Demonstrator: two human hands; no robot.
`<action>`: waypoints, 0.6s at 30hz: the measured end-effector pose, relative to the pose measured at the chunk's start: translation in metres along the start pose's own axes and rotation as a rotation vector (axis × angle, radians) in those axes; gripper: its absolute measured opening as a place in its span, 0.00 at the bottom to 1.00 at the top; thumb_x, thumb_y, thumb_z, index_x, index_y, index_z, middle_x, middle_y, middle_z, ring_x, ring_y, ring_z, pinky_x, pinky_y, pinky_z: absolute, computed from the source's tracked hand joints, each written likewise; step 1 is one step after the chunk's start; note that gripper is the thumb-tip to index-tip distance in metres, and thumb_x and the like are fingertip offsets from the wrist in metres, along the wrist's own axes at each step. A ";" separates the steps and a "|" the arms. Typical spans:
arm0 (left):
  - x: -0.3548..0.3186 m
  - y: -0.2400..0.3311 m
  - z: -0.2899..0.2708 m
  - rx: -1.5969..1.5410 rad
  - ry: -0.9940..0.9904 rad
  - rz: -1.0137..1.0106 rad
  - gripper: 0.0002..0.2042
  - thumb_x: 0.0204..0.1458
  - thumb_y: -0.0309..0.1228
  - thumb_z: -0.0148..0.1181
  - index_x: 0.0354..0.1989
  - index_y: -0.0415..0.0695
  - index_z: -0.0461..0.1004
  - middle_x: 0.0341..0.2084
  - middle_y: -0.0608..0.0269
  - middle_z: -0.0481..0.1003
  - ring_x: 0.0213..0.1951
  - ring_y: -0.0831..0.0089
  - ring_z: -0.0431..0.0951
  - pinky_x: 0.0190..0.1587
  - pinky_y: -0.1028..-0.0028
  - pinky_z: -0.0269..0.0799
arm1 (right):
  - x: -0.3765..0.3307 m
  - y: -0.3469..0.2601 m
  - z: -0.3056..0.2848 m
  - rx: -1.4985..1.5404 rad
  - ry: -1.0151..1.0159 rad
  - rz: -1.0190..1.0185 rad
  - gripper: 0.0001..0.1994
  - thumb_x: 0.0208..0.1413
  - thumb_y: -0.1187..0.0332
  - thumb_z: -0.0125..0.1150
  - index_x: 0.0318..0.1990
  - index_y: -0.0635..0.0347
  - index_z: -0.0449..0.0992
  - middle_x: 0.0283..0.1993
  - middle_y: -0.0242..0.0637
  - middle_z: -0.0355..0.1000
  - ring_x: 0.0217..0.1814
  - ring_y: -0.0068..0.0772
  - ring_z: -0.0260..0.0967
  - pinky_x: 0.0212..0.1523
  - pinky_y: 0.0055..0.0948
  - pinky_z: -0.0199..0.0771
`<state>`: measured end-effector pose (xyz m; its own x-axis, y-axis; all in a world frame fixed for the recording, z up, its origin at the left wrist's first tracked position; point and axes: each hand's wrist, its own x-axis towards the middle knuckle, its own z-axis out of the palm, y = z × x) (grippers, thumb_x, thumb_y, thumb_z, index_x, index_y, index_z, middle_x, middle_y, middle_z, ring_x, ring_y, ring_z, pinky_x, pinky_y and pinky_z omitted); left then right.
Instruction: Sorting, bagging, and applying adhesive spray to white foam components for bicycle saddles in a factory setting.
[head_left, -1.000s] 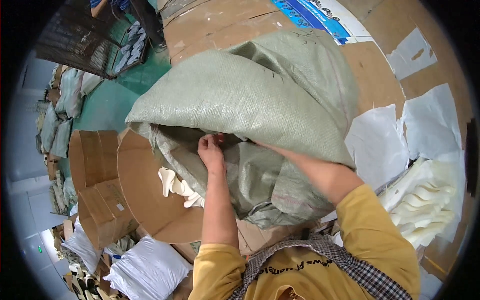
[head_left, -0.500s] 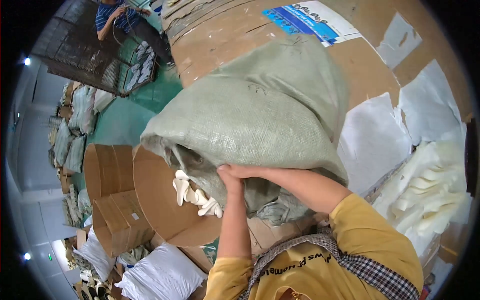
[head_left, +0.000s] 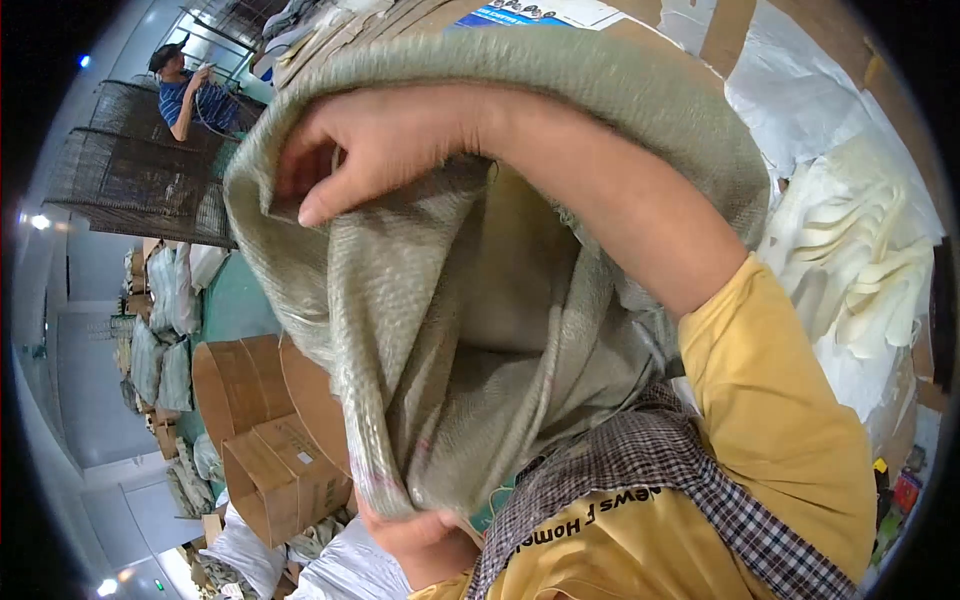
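Note:
A large grey-green woven sack (head_left: 400,270) is spread before me, its mouth held wide and facing me. My right hand (head_left: 375,150) reaches across the mouth and grips the folded far-left rim, fingers tucked under the fabric and thumb outside. At the near edge, my left hand (head_left: 420,532) pinches the lower rim, thumb over the cloth; its other fingers are partly hidden. Deep folds run down inside the sack, and I cannot make out any contents.
Left of the sack stand open cardboard boxes (head_left: 290,480). White sacks (head_left: 345,565) lie at lower left. Pale, curved sheet pieces (head_left: 860,270) are heaped at the right. Beyond, a person in a striped shirt (head_left: 205,105) is near dark wire-mesh racks (head_left: 140,175).
My hands, together at the sack's edge before, are now apart: right up and left, left down toward me. The sack's mouth has opened toward me. White pieces in the box are now hidden.

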<state>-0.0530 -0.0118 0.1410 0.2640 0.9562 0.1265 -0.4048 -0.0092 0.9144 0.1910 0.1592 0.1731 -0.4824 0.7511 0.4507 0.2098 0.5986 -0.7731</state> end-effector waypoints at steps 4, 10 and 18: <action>0.011 -0.062 -0.105 0.096 0.173 -0.446 0.31 0.30 0.23 0.53 0.51 0.33 0.62 0.44 0.50 0.68 0.46 0.58 0.71 0.50 0.61 0.67 | -0.056 0.027 0.084 0.355 0.195 0.044 0.16 0.52 0.66 0.56 0.47 0.65 0.69 0.44 0.38 0.71 0.47 0.26 0.65 0.51 0.28 0.64; -0.069 -0.229 -0.246 0.354 0.715 -1.027 0.21 0.38 0.24 0.49 0.46 0.39 0.63 0.21 0.57 0.68 0.14 0.64 0.65 0.12 0.68 0.63 | -0.214 0.136 0.190 -0.279 0.079 0.327 0.11 0.43 0.69 0.51 0.35 0.65 0.70 0.32 0.43 0.71 0.33 0.38 0.67 0.37 0.37 0.65; -0.021 -0.104 -0.049 1.186 -0.161 0.533 0.24 0.31 0.22 0.54 0.44 0.36 0.66 0.38 0.50 0.68 0.43 0.53 0.68 0.50 0.62 0.62 | -0.272 0.054 0.197 -0.429 -0.345 0.643 0.13 0.47 0.71 0.50 0.41 0.65 0.70 0.45 0.51 0.68 0.46 0.51 0.65 0.46 0.41 0.66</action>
<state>-0.0597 -0.0168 0.0241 0.4461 0.7102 0.5446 0.4990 -0.7025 0.5074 0.1659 -0.0681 -0.0795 -0.3766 0.8964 -0.2338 0.8033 0.1903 -0.5644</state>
